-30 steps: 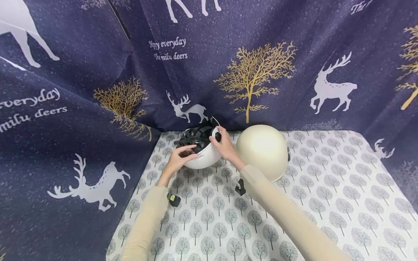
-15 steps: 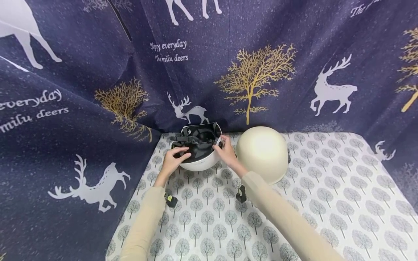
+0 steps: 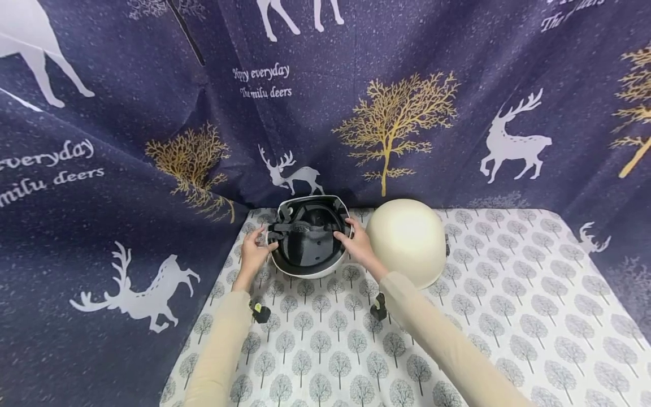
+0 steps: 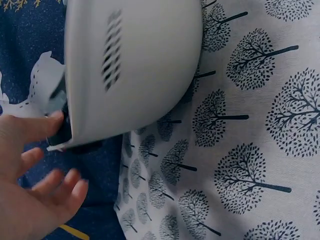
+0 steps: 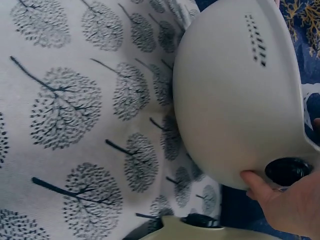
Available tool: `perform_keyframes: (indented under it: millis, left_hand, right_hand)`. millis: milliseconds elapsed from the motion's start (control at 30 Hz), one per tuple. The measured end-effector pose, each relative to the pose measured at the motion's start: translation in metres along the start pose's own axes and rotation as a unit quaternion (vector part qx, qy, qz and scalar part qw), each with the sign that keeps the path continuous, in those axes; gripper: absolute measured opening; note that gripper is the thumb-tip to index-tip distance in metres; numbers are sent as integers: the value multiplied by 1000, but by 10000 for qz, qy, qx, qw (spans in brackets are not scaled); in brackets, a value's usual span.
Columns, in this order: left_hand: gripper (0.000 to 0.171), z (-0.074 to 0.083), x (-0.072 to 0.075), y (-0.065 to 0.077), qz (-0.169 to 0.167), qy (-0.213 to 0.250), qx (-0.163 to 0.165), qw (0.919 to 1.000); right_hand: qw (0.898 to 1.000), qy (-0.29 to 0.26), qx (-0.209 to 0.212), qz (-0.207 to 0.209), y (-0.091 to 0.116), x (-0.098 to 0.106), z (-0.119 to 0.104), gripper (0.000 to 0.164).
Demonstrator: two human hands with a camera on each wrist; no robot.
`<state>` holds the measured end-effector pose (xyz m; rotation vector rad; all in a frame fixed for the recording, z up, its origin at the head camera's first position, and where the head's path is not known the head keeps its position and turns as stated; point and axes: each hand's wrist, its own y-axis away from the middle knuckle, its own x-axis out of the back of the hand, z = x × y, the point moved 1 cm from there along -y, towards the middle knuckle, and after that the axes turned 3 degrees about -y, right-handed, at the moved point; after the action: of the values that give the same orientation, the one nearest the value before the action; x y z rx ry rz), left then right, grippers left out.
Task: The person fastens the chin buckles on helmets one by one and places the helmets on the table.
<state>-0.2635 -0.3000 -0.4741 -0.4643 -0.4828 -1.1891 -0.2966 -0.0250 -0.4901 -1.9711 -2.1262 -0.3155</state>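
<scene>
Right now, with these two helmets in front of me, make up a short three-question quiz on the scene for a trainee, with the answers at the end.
1. True or false: the left hand and the right hand both touch the white helmet.

2. Which is nearer the cream helmet? A: left hand. B: right hand.

3. Fill in: in the head view, the white helmet's interior looks mostly ____ in colour.

Key: 1, true; 2, B; 3, black.

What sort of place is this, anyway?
Probably a makeshift indoor workspace: a deer-print fabric backdrop hangs behind, a tree-print tablecloth spreads below, and a white helmet is being handled above it.
</scene>
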Motion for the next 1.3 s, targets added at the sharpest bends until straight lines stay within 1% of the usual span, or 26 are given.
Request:
perform_keyframes:
  millis: [100,200,367,433,533,600,667,733,767,833,900,967,1033,1133,1300]
  left_hand:
    - [56,-1,-1,1,26,-115,-33,9999]
    - [52,0,-2,1,84,-285,-106,9995]
    - [51,-1,-3,-3,47,-334,-61,9994]
    - [50,-1,-3,-3,20,-239,-52,9997]
    - [48,-3,-3,-2,28,-4,-127,9999]
    - [45,-4,-2,-1,92,222,-300,9993]
    - [45,-4,-3,1,95,331,-406,9986]
    - [46,-3,-4,2,37,378,-465,9982]
    - [47,-3,-4,3,33,332,-487,9983]
    - [51,-2,-5,4,-34,210,-408,9989]
    - [52,-2,-6,6,-38,82,-362,9993]
    - [52,-1,-7,7,-51,12,-309,9995]
    - [52,-1,-7,10,-97,11,-281,9996]
    - [52,1,-8,12,-155,16,-346,9993]
    - [52,3,-9,13,-92,44,-442,9990]
  right_hand:
    - [10000,-4,-70,51,1,-1,6,61]
    - [9998,-143,-92,98,3,-1,6,61]
    - [9995,-173,-153,191,3,-2,8,59]
    - [9995,-180,-177,195,3,-2,8,59]
    - [9995,-188,-214,152,5,-1,7,59]
    - [9996,-131,-162,181,6,0,6,57]
    - [9994,-2,24,334,6,1,5,54]
    - [9976,101,283,618,6,3,4,49]
    - [9957,149,454,788,6,4,3,47]
    - [9906,208,803,1091,6,5,1,41]
    - [9856,219,1078,1283,7,6,-1,37]
    - [9820,195,1269,1388,9,6,-3,34]
    - [9796,118,1362,1476,10,5,-5,33]
    - [9768,74,1392,1629,12,3,-7,32]
    - [9693,118,1773,1702,11,-1,-9,31]
